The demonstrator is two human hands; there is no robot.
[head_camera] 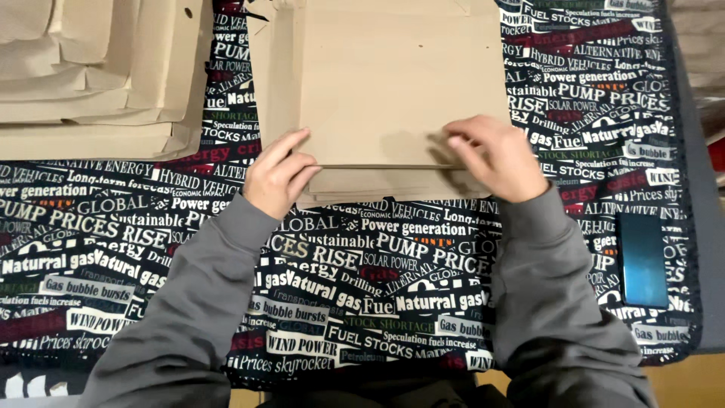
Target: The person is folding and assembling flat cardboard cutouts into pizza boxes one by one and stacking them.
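cardboard sheet [385, 83] centre, stack [98, 68] left, phone [643, 261] right

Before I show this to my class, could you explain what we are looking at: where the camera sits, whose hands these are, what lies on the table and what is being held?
The single picture comes from a camera worn on a person's head, looking down at their own two bare hands in grey sleeves. No machine is involved. The left hand and right hand both press on the near edge of a flat brown cardboard piece, which looks folded over on itself. It lies on a dark tablecloth printed all over with words. A stack of more flat cardboard sits at the far left. A dark phone-like slab lies to the right.
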